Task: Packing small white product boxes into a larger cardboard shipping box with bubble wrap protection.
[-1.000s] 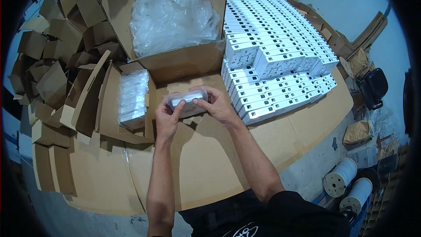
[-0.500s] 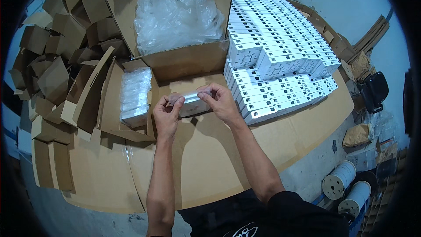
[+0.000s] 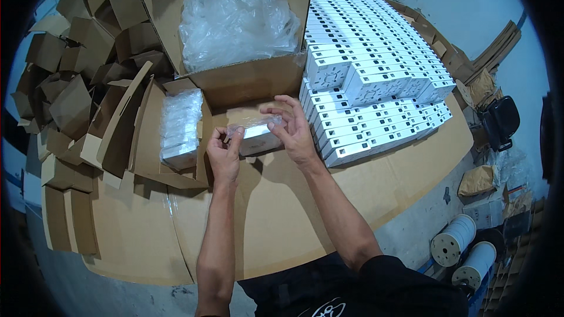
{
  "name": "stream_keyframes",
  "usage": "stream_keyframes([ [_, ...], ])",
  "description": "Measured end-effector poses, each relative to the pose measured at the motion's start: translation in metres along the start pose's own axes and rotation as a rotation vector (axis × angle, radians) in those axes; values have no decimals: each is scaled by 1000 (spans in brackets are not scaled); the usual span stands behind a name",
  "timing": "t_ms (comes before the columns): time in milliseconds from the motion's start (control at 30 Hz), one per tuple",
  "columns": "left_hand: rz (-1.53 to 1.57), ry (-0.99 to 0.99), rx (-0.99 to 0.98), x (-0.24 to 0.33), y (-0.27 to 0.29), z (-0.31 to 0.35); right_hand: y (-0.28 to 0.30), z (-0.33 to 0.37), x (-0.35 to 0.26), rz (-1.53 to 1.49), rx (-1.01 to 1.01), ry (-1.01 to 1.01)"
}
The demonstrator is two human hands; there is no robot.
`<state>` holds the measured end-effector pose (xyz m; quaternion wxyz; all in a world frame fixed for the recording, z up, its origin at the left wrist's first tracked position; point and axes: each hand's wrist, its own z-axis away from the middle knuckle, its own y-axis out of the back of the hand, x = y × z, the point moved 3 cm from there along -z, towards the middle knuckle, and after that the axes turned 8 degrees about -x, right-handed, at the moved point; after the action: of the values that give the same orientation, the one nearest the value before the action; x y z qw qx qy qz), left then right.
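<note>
A white flat box-shaped unit [image 3: 259, 144] stands on the cardboard in front of me, with a clear plastic bag [image 3: 257, 122] over its upper edge. My left hand [image 3: 225, 155] pinches the bag's left end between thumb and fingers. At the opposite end is my right hand [image 3: 295, 133], its fingers spread and its thumb against the film. Left of my hands, an open cardboard box [image 3: 145, 141] holds a row of similar units in clear bags [image 3: 181, 126]. Stacked rows of unbagged white units [image 3: 376, 85] rise on the right.
Behind my hands a large carton [image 3: 258, 79] contains a heap of clear bags [image 3: 235, 20]. Many folded cardboard boxes [image 3: 73, 100] are piled at the left. Past the table's right edge are cable spools [image 3: 454, 240] and a black chair [image 3: 501, 122].
My right hand's fingers have lifted and spread away from the bag's right end. The left hand keeps its pinch, and the white unit has hardly moved.
</note>
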<state>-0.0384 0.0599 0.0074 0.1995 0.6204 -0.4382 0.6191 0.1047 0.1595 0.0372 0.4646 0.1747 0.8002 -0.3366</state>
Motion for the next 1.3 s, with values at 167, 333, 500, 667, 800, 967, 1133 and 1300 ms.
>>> stream_keyframes([
  [167,7,-27,15,2,-5,-1,13,3,-6,50,-165,30],
  [333,19,-34,-19,-4,3,-2,11,6,1,298,-139,-141],
  [500,28,-66,31,12,-11,2,13,4,4,329,-120,-138],
  [667,-294,-377,123,34,-18,9,12,2,6,330,-98,-87],
  [800,-964,-747,-31,45,-20,15,14,2,5,341,-77,-146],
  [967,-980,-699,-78,48,-18,14,15,3,3,416,-81,-183],
  [1133,-1124,-834,-95,63,-21,19,15,3,2,435,-67,-179],
  [1300,-1113,-767,-169,52,-21,17,14,3,1,428,-80,-159],
])
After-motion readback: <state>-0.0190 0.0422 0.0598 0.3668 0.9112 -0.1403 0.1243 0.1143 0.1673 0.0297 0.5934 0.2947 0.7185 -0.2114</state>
